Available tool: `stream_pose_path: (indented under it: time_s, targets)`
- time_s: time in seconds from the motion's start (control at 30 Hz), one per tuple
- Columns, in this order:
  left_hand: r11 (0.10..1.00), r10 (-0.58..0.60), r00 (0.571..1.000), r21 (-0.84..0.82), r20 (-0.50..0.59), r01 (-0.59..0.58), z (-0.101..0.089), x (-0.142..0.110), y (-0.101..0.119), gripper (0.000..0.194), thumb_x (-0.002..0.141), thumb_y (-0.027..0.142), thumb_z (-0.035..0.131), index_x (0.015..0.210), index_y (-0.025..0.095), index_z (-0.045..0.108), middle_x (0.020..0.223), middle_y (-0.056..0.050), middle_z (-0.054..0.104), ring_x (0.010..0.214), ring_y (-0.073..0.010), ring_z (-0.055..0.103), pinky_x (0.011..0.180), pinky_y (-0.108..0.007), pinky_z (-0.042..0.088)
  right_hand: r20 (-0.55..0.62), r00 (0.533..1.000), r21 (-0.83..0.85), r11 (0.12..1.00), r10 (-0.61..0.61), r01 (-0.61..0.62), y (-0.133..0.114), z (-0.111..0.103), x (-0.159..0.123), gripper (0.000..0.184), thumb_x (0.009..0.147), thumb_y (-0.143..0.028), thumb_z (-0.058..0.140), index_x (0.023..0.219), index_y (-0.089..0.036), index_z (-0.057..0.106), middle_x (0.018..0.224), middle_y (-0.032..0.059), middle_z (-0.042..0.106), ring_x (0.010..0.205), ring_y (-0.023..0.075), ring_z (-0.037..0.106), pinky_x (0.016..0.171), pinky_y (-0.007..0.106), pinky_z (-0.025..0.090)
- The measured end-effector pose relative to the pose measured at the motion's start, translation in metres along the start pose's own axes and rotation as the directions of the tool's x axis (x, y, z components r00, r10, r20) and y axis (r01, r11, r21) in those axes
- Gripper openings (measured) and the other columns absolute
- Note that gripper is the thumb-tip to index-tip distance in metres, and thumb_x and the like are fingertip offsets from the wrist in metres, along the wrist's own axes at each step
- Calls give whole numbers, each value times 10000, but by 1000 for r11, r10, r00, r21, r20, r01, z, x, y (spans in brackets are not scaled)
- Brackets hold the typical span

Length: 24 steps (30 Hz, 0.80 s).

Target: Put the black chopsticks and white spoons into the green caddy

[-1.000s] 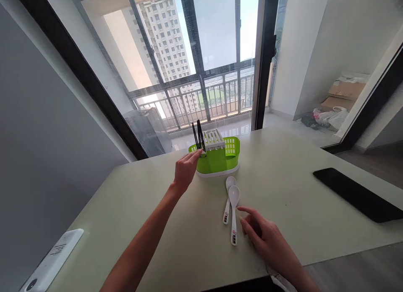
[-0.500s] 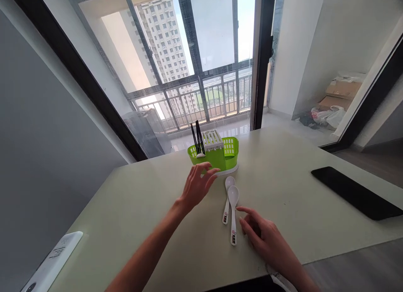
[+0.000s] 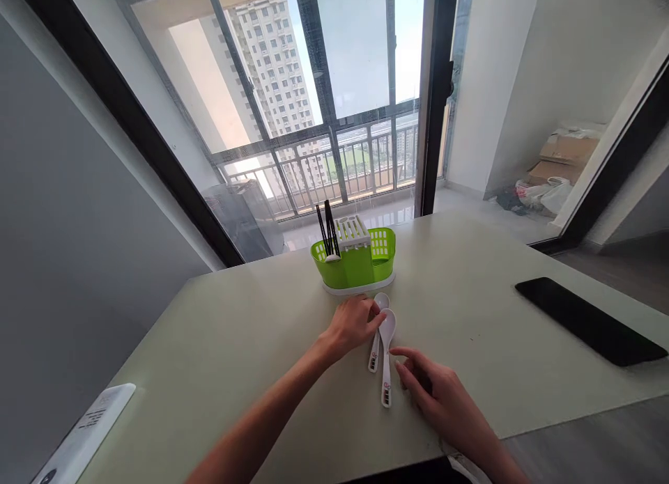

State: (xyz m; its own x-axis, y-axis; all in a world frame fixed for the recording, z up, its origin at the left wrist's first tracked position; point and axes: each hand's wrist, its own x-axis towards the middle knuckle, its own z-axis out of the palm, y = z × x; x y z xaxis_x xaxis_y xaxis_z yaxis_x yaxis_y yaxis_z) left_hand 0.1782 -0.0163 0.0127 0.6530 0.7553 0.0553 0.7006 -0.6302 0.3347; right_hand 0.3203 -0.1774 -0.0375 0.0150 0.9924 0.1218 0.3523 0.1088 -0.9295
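Observation:
Two white spoons lie overlapping on the table, bowls pointing away from me. The front spoon (image 3: pixel 387 324) rests partly over the rear spoon (image 3: pixel 382 301), and both handles carry small dark and red markings. My left hand (image 3: pixel 356 322) reaches in from the left over the bowls, its fingers bent and thumb slightly apart. Its fingertips are at the bowl edges; a firm grip is not visible. My right hand (image 3: pixel 436 393) lies right of the front spoon's handle, open, forefinger stretched close to it and thumb apart. Behind them stands a green cutlery holder (image 3: pixel 358 267).
Black chopsticks (image 3: pixel 327 233) stand in the holder's left compartment, beside a white slotted section (image 3: pixel 354 231). A long black object (image 3: pixel 590 320) lies on the pale table (image 3: pixel 235 331) at right. A white device (image 3: pixel 88 428) sits at the left edge. Behind the table is a glass door.
My left hand has moved right and nearer to me, from in front of the green holder to the spoon bowls. My right hand and the spoons have barely moved.

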Motion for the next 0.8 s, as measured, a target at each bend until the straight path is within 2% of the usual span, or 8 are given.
stream_pose_path:
  time_s: [0.17,0.3,0.4,0.6,0.73,0.8]
  targets:
    - [998,-50,999,-22,22,50,0,2,5,287,920,416,604,889,192,780,892,-56,785,796,-219,701,712,-301,500,-2,1000,-18,1000,2,-2,0,0,0,432,1022,-528,426,1211,-207,645,756,-11,630,665,153,581,643,246,451]
    - [992,-50,999,-112,6,50,-3,3,5,307,914,444,604,886,201,789,842,-41,783,729,-198,688,644,-279,484,-8,1000,-28,1000,-7,7,0,0,0,434,1020,-536,426,1184,-210,661,736,-13,620,658,156,573,627,246,447]
    - [982,-39,999,-187,-29,33,-10,3,4,322,917,459,601,888,194,783,837,-38,787,738,-201,700,657,-278,495,-10,1000,-31,999,-16,15,0,0,0,431,1019,-534,429,1168,-210,671,731,-10,623,661,158,583,626,247,447]
    - [905,-39,997,-425,-63,9,-38,-1,11,347,943,509,584,936,194,730,688,-8,756,656,-187,732,630,-260,523,-1,1000,-43,999,-5,5,0,0,0,439,1024,-529,420,1175,-200,668,724,-9,623,636,151,571,614,244,435]
    - [796,-64,979,-602,-193,-66,-66,-7,18,348,911,541,636,940,198,688,849,-26,781,603,-166,731,552,-252,542,-13,1000,-68,997,-22,21,3,1,0,426,1025,-526,424,1157,-207,675,733,-6,626,647,151,568,617,241,432]
    - [738,-94,957,-665,-275,-119,-83,-10,20,345,891,534,673,959,196,677,807,-22,770,616,-177,742,580,-271,582,-16,999,-76,997,-28,26,4,1,0,422,1026,-523,424,1152,-211,678,734,-5,630,648,151,567,619,240,434]
